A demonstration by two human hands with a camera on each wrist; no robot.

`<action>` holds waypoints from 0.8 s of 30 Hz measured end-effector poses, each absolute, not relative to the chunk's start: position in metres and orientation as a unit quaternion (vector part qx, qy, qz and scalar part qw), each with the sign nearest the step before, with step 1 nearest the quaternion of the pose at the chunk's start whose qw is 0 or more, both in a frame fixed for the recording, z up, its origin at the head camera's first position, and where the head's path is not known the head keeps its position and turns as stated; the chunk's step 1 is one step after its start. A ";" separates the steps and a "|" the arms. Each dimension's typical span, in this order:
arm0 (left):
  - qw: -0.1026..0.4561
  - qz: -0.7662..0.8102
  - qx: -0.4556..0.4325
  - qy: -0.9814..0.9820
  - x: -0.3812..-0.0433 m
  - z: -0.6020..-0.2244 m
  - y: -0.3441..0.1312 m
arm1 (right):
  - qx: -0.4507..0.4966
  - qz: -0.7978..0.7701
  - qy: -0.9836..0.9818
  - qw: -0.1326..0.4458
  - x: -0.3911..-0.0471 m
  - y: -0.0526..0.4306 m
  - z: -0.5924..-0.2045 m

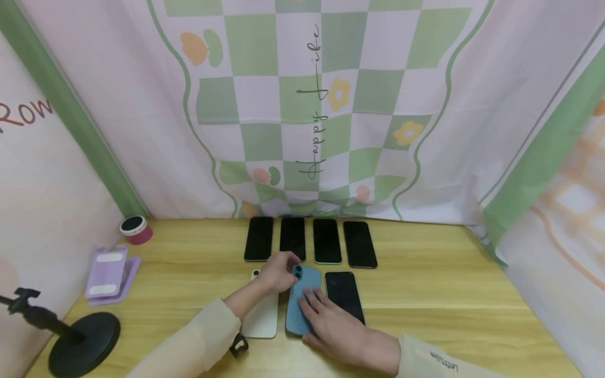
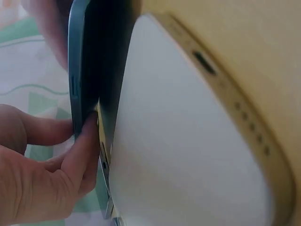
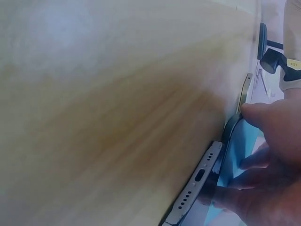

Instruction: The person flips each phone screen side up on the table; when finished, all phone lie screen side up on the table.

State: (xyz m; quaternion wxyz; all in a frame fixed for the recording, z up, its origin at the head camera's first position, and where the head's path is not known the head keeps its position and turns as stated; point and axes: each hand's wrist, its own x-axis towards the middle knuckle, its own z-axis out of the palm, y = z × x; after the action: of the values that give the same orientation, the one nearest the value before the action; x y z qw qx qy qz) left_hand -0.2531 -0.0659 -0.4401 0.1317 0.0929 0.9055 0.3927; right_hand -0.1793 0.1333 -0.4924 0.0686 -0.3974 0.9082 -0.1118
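Observation:
My left hand (image 1: 279, 272) pinches the upper left edge of a blue smartphone (image 1: 299, 315), which lies back up. The left wrist view shows the blue phone (image 2: 76, 66) tipped, one finger beneath its dark screen side and the thumb against its edge. My right hand (image 1: 337, 331) rests extended fingers on the blue back; in the right wrist view its thumb (image 3: 256, 117) lies by the lower corner. A pale smartphone (image 1: 261, 317), also back up, sits just left, partly under my left forearm. Right of the blue one is a screen-up black phone (image 1: 344, 294), its lower part covered by my right hand.
Several dark-screened phones (image 1: 327, 241) line up behind, near the curtain (image 1: 255, 100). On the left side stand a pink round container (image 1: 136, 231), a purple folding stand (image 1: 106, 273) and a black stand with a round base (image 1: 96, 341). The table (image 1: 439, 294) is wood-patterned.

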 end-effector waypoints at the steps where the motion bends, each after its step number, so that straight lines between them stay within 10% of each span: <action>1: 0.139 0.397 0.089 0.903 -0.252 -0.439 -0.067 | -0.398 -0.112 0.908 0.073 -0.180 0.134 -0.495; 24: 0.214 0.383 0.095 0.894 -0.252 -0.416 -0.074 | -0.339 -0.236 0.902 0.128 -0.171 0.136 -0.422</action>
State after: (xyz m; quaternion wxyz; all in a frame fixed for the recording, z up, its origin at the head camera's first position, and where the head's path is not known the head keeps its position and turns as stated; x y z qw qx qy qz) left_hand -0.2525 -0.0741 -0.4164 0.2137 0.0951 0.8938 0.3827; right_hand -0.1711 0.1363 -0.4221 0.1284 -0.3386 0.9019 -0.2357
